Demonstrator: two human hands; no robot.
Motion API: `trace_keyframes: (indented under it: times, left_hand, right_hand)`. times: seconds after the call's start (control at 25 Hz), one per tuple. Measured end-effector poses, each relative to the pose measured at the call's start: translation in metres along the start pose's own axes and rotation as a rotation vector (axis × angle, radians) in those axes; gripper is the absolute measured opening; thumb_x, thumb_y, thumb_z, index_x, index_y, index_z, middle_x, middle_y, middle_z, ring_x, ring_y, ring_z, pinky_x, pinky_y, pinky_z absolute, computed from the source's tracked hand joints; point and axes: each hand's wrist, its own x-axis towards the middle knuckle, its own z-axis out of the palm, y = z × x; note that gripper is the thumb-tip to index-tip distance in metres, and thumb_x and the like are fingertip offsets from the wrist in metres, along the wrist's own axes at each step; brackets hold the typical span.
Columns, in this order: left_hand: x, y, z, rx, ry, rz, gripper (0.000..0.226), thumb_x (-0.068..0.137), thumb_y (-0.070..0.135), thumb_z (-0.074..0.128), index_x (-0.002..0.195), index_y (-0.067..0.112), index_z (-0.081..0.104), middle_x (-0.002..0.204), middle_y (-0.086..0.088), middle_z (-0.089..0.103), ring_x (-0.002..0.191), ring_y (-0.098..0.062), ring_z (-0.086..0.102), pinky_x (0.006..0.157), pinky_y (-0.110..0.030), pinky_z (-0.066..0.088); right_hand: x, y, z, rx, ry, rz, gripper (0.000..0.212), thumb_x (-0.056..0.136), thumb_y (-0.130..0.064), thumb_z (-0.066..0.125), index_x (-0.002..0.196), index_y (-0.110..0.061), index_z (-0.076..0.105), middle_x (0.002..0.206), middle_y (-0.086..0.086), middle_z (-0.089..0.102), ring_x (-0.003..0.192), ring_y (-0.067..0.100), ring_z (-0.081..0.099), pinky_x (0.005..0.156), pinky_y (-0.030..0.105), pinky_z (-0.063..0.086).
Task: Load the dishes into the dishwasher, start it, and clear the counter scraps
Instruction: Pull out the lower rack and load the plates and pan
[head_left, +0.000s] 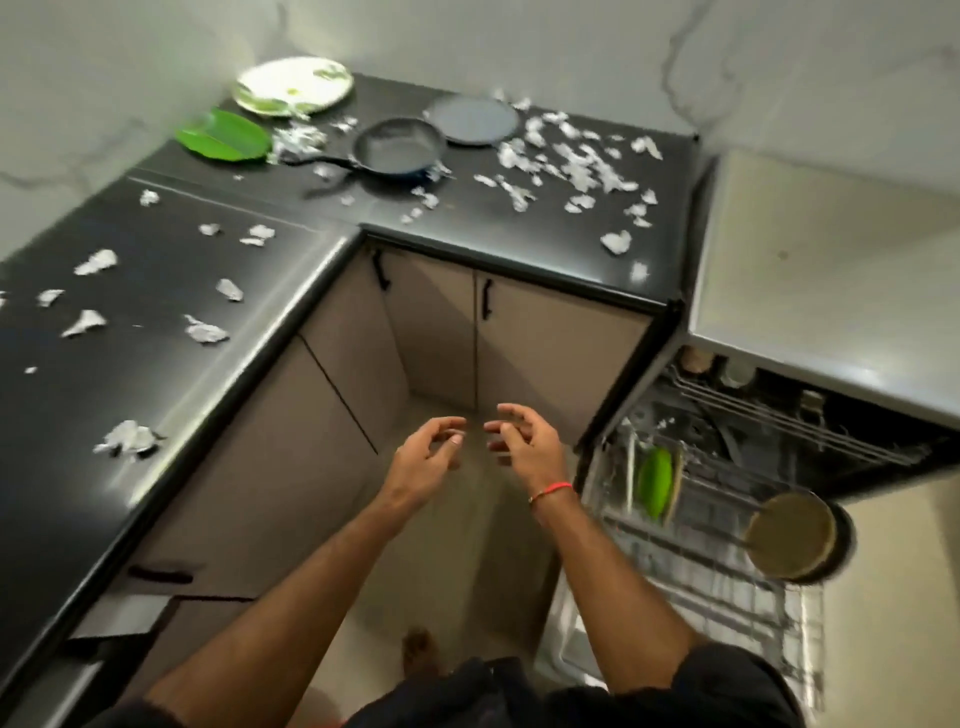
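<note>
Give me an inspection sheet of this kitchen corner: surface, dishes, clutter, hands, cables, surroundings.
Surface: black L-shaped counter, glossy.
Job's things: on the counter, a white plate, a green plate, a frying pan and a grey plate. The dishwasher is open, its rack pulled out, with a green dish standing in it and a dark pan at the rack's edge.
Clutter: silvery foil-like scraps scattered over both counter runs.
Hands: left hand and right hand empty, fingers loosely curled, held over the floor.
Cables: nothing seen.
Surroundings: marble-look wall, beige cabinets with black handles.
</note>
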Motion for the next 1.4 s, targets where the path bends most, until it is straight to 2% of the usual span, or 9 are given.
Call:
trace_keyframes:
  times: [0.12,0.32,0.56,0.76,1.0,1.12,1.2,1.28,1.4]
  left_hand:
    - [0.013,0.007,-0.068,-0.033,0.097,0.048,0.023,0.101,0.015,0.058,0.115,0.032,0.064,0.114,-0.001,0.069,0.096,-0.019,0.070,0.076,-0.026,0.058]
    - [0.048,0.033,-0.136,-0.133,0.224,0.110,0.022,0.101,0.014,0.058,0.117,0.028,0.064,0.117,-0.002,0.068,0.103,-0.017,0.069,0.082,-0.033,0.061]
    - [0.128,0.058,-0.186,-0.152,0.297,0.108,0.027,0.102,0.016,0.057,0.127,0.020,0.063,0.120,0.002,0.066,0.099,-0.018,0.070,0.073,-0.019,0.056]
    - [0.225,0.077,-0.221,-0.139,0.352,0.041,0.021,0.101,0.023,0.058,0.115,0.038,0.063,0.120,0.006,0.068,0.082,-0.013,0.073,0.062,-0.023,0.051]
    - [0.340,0.122,-0.250,-0.097,0.375,0.051,0.022,0.101,0.018,0.058,0.121,0.025,0.064,0.112,0.005,0.068,0.088,-0.016,0.069,0.061,-0.013,0.049]
    - [0.406,0.121,-0.273,0.071,0.348,0.084,0.025,0.098,0.016,0.061,0.123,0.018,0.065,0.108,0.000,0.069,0.087,-0.016,0.065,0.070,-0.018,0.050]
    - [0.455,0.117,-0.293,0.283,0.337,0.105,0.029,0.096,0.017,0.063,0.125,0.016,0.063,0.118,-0.007,0.066,0.105,-0.024,0.064,0.088,-0.032,0.052]
    - [0.491,0.113,-0.308,0.608,0.320,0.103,0.042,0.095,0.024,0.063,0.136,0.019,0.055,0.145,-0.009,0.050,0.134,-0.030,0.046,0.110,-0.048,0.039]
    - [0.534,0.111,-0.326,0.979,0.219,0.038,0.068,0.096,0.042,0.056,0.155,0.024,0.028,0.165,-0.008,0.017,0.152,-0.036,0.010,0.119,-0.059,0.015]
  right_hand:
    - [0.010,-0.034,0.066,-0.016,-0.090,-0.086,0.029,0.098,0.000,0.049,0.118,-0.016,0.061,0.092,0.005,0.075,0.070,0.016,0.069,0.068,0.036,0.059]
    - [0.056,-0.094,0.133,-0.009,-0.182,-0.204,0.028,0.098,-0.002,0.051,0.121,-0.015,0.061,0.096,0.008,0.076,0.076,0.024,0.073,0.070,0.035,0.060]
    - [0.158,-0.131,0.183,0.109,-0.154,-0.176,0.026,0.099,-0.004,0.050,0.120,-0.017,0.061,0.096,0.007,0.076,0.078,0.030,0.072,0.073,0.042,0.059]
    - [0.246,-0.165,0.209,0.105,-0.235,-0.122,0.030,0.100,-0.005,0.050,0.125,-0.017,0.057,0.100,0.006,0.075,0.083,0.032,0.072,0.072,0.038,0.060]
    - [0.349,-0.211,0.209,0.185,-0.210,-0.070,0.041,0.100,-0.005,0.050,0.138,-0.020,0.049,0.126,-0.001,0.065,0.102,0.028,0.069,0.084,0.043,0.060]
    - [0.384,-0.219,0.215,0.204,-0.159,-0.038,0.044,0.100,-0.005,0.051,0.141,-0.021,0.046,0.129,-0.002,0.061,0.109,0.025,0.066,0.088,0.043,0.059]
    - [0.399,-0.221,0.216,0.200,-0.108,-0.001,0.041,0.100,-0.006,0.052,0.138,-0.020,0.050,0.127,0.001,0.063,0.107,0.025,0.068,0.086,0.041,0.059]
    - [0.405,-0.220,0.216,0.166,-0.077,0.013,0.034,0.100,-0.009,0.053,0.132,-0.019,0.055,0.120,0.003,0.069,0.100,0.024,0.071,0.085,0.042,0.060]
    - [0.412,-0.213,0.208,0.089,-0.028,0.025,0.026,0.101,-0.011,0.053,0.124,-0.018,0.061,0.113,0.005,0.073,0.096,0.026,0.073,0.085,0.044,0.059]
